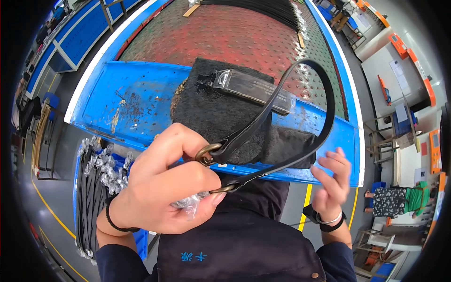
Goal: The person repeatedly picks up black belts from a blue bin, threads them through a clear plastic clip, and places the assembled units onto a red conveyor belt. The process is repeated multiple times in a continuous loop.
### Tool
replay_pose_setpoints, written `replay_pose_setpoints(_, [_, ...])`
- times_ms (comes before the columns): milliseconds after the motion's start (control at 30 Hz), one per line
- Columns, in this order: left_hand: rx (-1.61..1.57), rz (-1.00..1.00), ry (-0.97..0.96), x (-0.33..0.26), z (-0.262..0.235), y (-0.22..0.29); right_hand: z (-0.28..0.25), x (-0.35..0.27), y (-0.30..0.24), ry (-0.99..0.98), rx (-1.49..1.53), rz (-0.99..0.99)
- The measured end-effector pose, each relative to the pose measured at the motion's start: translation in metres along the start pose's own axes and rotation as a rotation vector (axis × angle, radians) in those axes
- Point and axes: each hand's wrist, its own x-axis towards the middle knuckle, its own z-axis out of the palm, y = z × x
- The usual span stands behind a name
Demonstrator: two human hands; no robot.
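Observation:
My left hand [164, 188] is closed around the metal ends of a black bag strap [329, 89]. One bronze-coloured ring [205, 154] shows above the fingers, another metal loop below them. Clear plastic wrap [193, 203] pokes out from under the fingers. From there the strap rises in a tall loop over the bench and curves back to the hand. To the right, my right hand [332, 181] is apart from the strap, fingers half bent and spread, holding nothing. Behind the strap lies a black cloth pad [221, 103] with a clear-lidded flat case [253, 89] on it.
A blue bench edge [136, 98] borders a worn red and green dimpled surface [188, 42]. Dark strips [263, 7] lie at its far end. Several plastic-wrapped straps [89, 197] hang over a blue bin at left. A person in green [416, 199] stands at far right.

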Motion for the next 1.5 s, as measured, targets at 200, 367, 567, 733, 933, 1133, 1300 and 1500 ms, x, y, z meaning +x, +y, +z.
replay_pose_setpoints(200, [0.063,0.047,0.015,0.001,0.003,0.001,0.014,-0.006,0.013,-0.114,-0.156,0.172])
replay_pose_setpoints(367, [0.065,0.074,-0.035,0.004,0.011,0.002,-0.017,0.019,-0.015,0.077,0.082,0.001])
replay_pose_setpoints(567, [0.019,0.097,-0.068,0.008,0.014,0.007,-0.01,0.058,-0.037,-0.047,0.136,-0.266])
replay_pose_setpoints(733, [0.009,0.112,-0.069,0.008,0.012,0.008,-0.005,0.063,-0.038,-0.092,0.149,-0.303])
replay_pose_setpoints(933, [0.012,0.126,-0.07,0.007,0.011,0.006,-0.003,0.062,-0.037,-0.082,0.135,-0.305])
replay_pose_setpoints(1133, [0.005,0.12,-0.069,0.008,0.012,0.004,0.0,0.062,-0.034,-0.076,0.099,-0.3])
replay_pose_setpoints(1300, [0.028,0.115,-0.06,0.005,0.011,0.003,0.0,0.059,-0.03,0.03,0.064,-0.234])
replay_pose_setpoints(1500, [0.067,0.1,0.027,-0.003,0.004,-0.001,-0.008,0.004,-0.017,0.298,0.16,-0.203])
